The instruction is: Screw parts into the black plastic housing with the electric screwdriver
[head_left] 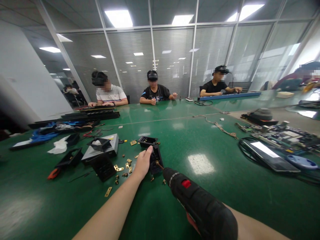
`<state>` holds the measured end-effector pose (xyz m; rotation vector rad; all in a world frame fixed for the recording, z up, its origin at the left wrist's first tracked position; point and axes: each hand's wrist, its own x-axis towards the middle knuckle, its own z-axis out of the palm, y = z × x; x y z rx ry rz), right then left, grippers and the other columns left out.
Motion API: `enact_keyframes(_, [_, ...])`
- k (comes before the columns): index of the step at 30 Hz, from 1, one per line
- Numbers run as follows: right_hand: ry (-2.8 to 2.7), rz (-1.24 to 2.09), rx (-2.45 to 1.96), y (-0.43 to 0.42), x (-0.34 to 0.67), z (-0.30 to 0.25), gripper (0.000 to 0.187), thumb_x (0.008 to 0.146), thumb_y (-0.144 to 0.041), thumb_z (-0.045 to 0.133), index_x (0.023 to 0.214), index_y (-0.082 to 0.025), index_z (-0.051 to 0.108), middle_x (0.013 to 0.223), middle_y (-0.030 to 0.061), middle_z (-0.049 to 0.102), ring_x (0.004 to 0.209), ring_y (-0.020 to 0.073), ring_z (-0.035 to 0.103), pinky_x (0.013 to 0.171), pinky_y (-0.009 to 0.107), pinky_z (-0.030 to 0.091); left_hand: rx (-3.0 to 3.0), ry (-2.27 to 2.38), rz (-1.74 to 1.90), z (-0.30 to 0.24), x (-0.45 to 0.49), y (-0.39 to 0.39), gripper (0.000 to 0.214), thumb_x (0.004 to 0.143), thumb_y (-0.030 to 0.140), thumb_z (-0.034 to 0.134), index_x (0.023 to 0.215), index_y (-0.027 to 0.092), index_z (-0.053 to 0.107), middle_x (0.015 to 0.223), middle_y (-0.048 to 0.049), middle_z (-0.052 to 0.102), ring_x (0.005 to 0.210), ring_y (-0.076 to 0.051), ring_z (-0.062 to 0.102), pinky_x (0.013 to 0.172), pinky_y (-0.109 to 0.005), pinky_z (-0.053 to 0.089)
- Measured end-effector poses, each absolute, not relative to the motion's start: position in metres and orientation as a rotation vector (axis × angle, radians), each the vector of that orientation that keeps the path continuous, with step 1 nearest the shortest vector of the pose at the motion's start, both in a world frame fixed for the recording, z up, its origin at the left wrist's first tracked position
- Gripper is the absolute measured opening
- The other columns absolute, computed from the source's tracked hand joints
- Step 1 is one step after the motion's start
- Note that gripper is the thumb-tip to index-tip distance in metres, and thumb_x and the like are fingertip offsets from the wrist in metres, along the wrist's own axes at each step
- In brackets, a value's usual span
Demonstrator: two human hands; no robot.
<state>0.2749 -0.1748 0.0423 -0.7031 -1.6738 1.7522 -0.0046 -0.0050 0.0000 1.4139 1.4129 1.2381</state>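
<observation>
Under the left hand (143,163), a black boxy part (156,159) stands open.

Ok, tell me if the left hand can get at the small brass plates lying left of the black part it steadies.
Probably yes: the small brass plates lie loose on the green table right beside the left hand, nothing over them.

Big green tabletop (212,173) fills most of the frame, shiny enough to catch the ceiling lights (118,18) glowing across the top. Behind it runs a glass partition (172,60) with gray blinds, and a plain white wall (22,73) sits at the left.
</observation>
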Motion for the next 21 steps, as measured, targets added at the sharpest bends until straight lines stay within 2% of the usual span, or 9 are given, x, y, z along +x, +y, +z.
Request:
enact_keyframes(4, [-1.670, 1.744, -0.696, -0.175, 0.274, 0.039, 0.034, 0.112, -0.041, 0.074, 0.141, -0.025, 0.072, 0.131, 0.0086, 0.078, 0.102, 0.0223, 0.078, 0.087, 0.040, 0.071, 1.421, 1.418, 1.231, 0.001, -0.005, -0.005, 0.088, 0.079, 0.105, 0.058, 0.076, 0.019, 0.072, 0.079, -0.0087, 0.074, 0.083, -0.031, 0.067, 0.081, -0.041, 0.052])
enact_keyframes(9, [-1.668, 1.739, -0.686, -0.182, 0.276, 0.049, 0.029, 0.112, -0.042, 0.073, 0.132, -0.021, 0.075, 0.123, 0.0074, 0.079, 0.098, 0.0210, 0.079, 0.085, 0.038, 0.070, 1.414, 1.411, 1.244, 0.001, -0.004, -0.006, 0.087, 0.079, 0.105, 0.059, 0.076, 0.019, 0.072, 0.078, -0.0073, 0.073, 0.081, -0.029, 0.067, 0.079, -0.038, 0.052])
enact_keyframes(15, [-1.686, 1.770, -0.666, -0.187, 0.279, 0.056, 0.033, 0.109, -0.041, 0.079, 0.131, -0.017, 0.074, 0.121, 0.0072, 0.079, 0.095, 0.0209, 0.079, 0.083, 0.039, 0.070, 1.399, 1.404, 1.242, 0.000, -0.004, -0.005, 0.089, 0.076, 0.107, 0.059, 0.078, 0.019, 0.072, 0.079, -0.0075, 0.074, 0.083, -0.029, 0.068, 0.077, -0.038, 0.054])
enact_keyframes(21, [-1.683, 1.815, -0.668, -0.181, 0.283, 0.038, 0.034, 0.109, -0.043, 0.078, 0.131, -0.018, 0.075, 0.116, 0.0069, 0.081, 0.094, 0.0210, 0.081, 0.084, 0.040, 0.072, 1.400, 1.436, 1.242, -0.001, -0.004, -0.004, 0.092, 0.072, 0.110, 0.057, 0.076, 0.019, 0.072, 0.080, -0.0092, 0.076, 0.082, -0.030, 0.069, 0.078, -0.039, 0.054])
